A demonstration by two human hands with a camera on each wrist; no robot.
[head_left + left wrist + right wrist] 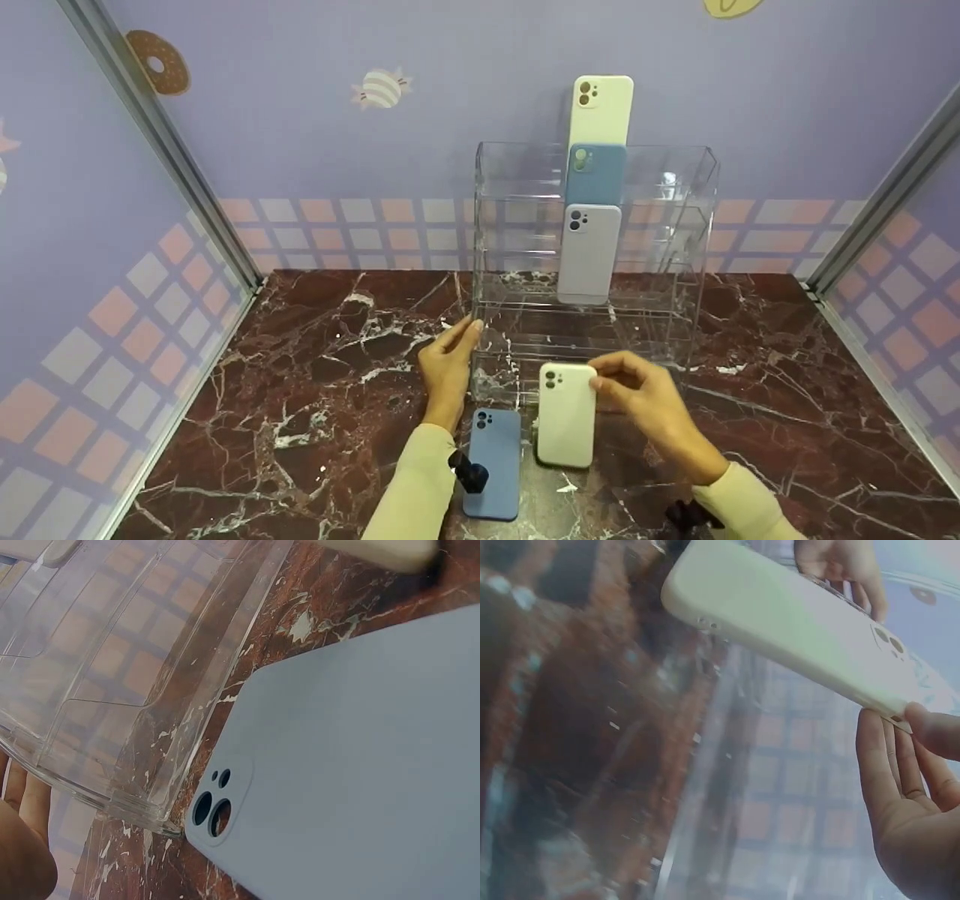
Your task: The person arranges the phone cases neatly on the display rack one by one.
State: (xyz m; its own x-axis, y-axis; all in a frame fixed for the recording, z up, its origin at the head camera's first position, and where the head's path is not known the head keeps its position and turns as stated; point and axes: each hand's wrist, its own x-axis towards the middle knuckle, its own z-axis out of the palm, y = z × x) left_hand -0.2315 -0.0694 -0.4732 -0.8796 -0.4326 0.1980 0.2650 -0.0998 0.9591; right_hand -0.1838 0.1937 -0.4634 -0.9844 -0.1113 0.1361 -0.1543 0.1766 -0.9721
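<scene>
1. Right hand (649, 405): pinching the white phone case (567, 413) at its upper edge, held just in front of the clear acrylic rack (675, 225), low over the marble table (300, 390).
2. Left hand (448, 367): fingers straight, resting against the rack's front left corner, steadying it; grasping nothing.
3. Blue phone case (495, 461): flat on the table, beside the white one, untouched.
4. Rack contents: three cases standing in the middle column: pale yellow case (601, 109), blue upright case (595, 174), lilac case (589, 253).
5. Step judged: white case lifted, about to be placed into the lowest tier.
6. Next move calls for tilting the case upright and aligning it with the slot.
</scene>
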